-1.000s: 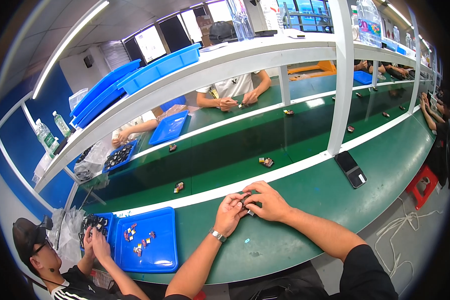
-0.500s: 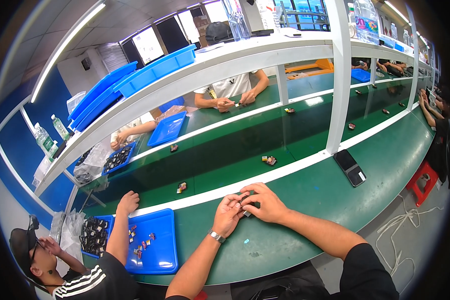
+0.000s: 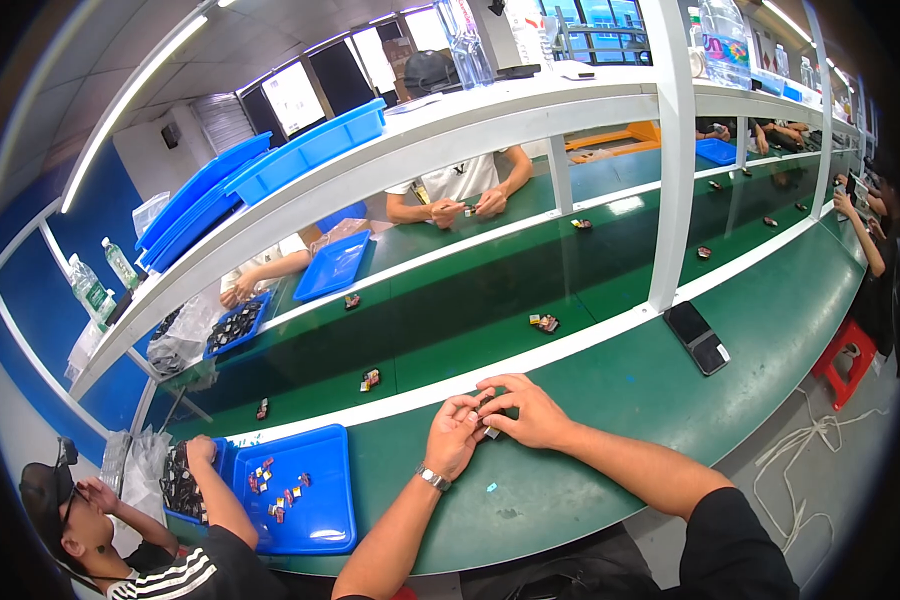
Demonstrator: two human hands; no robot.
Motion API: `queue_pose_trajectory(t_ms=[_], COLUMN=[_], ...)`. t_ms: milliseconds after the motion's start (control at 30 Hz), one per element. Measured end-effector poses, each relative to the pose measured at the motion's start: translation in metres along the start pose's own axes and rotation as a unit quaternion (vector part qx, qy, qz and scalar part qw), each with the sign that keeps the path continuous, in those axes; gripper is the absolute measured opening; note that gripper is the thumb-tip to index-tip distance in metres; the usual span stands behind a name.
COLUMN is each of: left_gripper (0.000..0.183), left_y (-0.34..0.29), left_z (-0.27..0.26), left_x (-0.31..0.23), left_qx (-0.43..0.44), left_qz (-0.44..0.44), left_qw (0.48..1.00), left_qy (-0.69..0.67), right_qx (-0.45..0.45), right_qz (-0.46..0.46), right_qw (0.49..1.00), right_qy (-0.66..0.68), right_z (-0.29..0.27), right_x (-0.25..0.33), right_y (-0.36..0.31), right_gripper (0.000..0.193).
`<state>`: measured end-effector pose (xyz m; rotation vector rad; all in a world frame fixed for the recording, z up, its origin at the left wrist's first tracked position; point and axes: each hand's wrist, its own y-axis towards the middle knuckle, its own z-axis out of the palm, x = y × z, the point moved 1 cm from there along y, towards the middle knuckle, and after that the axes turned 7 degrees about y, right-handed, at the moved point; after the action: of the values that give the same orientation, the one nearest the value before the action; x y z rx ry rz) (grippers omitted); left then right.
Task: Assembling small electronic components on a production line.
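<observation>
Over the green table, my left hand (image 3: 452, 440) and my right hand (image 3: 528, 414) meet, fingers closed around one small dark part (image 3: 491, 432) with a pale grey end. Most of it is hidden by the fingers, so its kind does not show. A metal-banded watch (image 3: 434, 478) is on my left wrist. To the left, a blue tray (image 3: 320, 500) holds several small red, yellow and black parts (image 3: 279, 492). Below my hands, a small light-blue scrap (image 3: 491, 487) lies on the tabletop.
A co-worker's hand (image 3: 201, 450) is at a tray of black parts (image 3: 181, 482) on the left. Beyond a white rail (image 3: 390, 404), a green belt carries small parts (image 3: 371, 380). A phone (image 3: 697, 338) lies right, near a white post (image 3: 673, 200). Opposite, another person's hands (image 3: 467, 209) hold something small.
The co-worker's hand on my left has moved from the belt's edge back to the black parts. Another small part now lies on the belt's left, and nearer belt parts have shifted slightly right.
</observation>
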<state>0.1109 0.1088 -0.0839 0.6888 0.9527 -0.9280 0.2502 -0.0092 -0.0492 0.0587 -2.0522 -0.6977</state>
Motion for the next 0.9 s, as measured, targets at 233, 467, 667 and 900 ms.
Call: queue_pose_trajectory(t_ms=[233, 467, 667, 900], left_gripper=[0.014, 0.015, 0.018, 0.021], left_y=[0.0008, -0.0013, 0.0006, 0.0002], left_z=[-0.0025, 0.0001, -0.0001, 0.0025], left_x=[-0.0007, -0.0016, -0.0021, -0.0055], left_qx=[0.0, -0.006, -0.009, 0.006], left_qz=[0.021, 0.033, 0.019, -0.008], left_qw=[1.0, 0.999, 1.0, 1.0], left_qy=[0.016, 0.021, 0.016, -0.017], right_qx=[-0.009, -0.008, -0.002, -0.066], right_qz=[-0.04, -0.035, -0.045, -0.056], right_qw=[0.999, 0.999, 0.999, 0.996], right_qy=[-0.014, -0.011, -0.016, 0.024], right_z=[-0.0005, -0.0017, -0.0051, -0.0041], right_x=[0.0016, 0.0093, 0.0066, 0.0085], right_y=[0.0006, 0.0, 0.0023, 0.0025], right_gripper=[0.015, 0.019, 0.016, 0.012])
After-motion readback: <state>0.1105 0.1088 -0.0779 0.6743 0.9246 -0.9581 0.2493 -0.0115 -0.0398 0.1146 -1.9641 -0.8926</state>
